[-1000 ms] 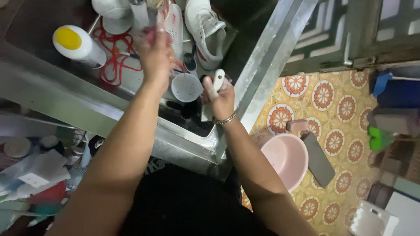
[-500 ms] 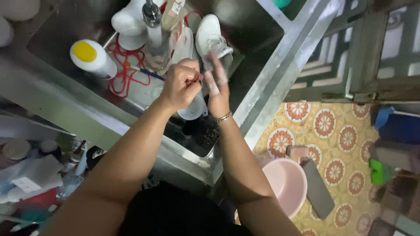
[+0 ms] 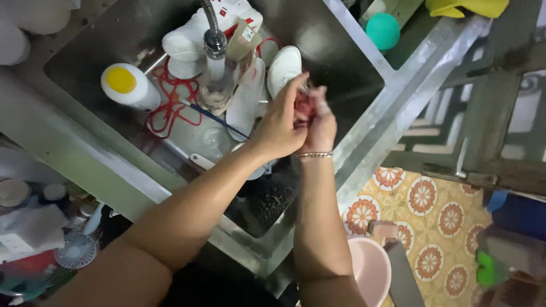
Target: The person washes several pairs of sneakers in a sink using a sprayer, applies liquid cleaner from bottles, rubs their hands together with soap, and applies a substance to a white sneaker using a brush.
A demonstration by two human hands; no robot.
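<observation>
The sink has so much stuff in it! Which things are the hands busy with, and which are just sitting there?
Busy with:
left hand and right hand, pressed together over the sink
something small and reddish between them, too blurred to name

Just sitting there:
white shoes
yellow-capped bottle
red laces
tap
green ball
pink basin on the floor

**Crowded steel sink above a patterned tile floor**

A stainless-steel sink basin (image 3: 364, 85) holds a white bottle with a round yellow cap (image 3: 129, 85) lying on its side, a tangle of red cord (image 3: 170, 111), a white sneaker (image 3: 282, 68) and a white perforated shoe insole (image 3: 245, 102). A thin blue stick (image 3: 219, 118), possibly a brush handle, crosses the basin floor. Below, a pale pink plastic basin (image 3: 372, 270) stands on the orange floral-tiled floor (image 3: 424, 199).
</observation>
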